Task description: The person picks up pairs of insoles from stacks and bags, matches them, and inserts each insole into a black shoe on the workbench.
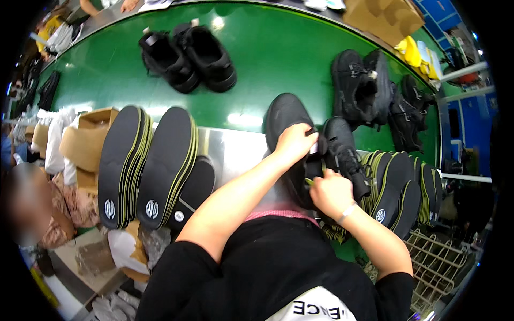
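The left hand [296, 143] grips a black shoe [286, 112] near its tongue, fingers bent over the upper. The right hand [332, 191] is at the shoe's opening with its fingers curled in, and a thin yellow-green edge [309, 181] shows beside them; whether they pinch that edge or the collar, I cannot tell. The shoe lies in front of the person's waist, toe pointing away, partly over a metal plate [238, 152]. Its mate [338, 138] is just to the right, close to the right hand.

To the left of the plate, two stacks of black insoles with yellow-green edges [167, 166] lean side by side, a smaller insole [201, 179] partly behind the nearer one. More insoles [395, 176] stand to the right, above a wire rack [436, 254].

Farther out on the green table [278, 48], one pair of black shoes [209, 56] is at the upper left and more black shoes [350, 80] are at the right. A cardboard box [383, 18] is beyond the far right edge. Another person [75, 203] is at the left, near an open carton [99, 120].
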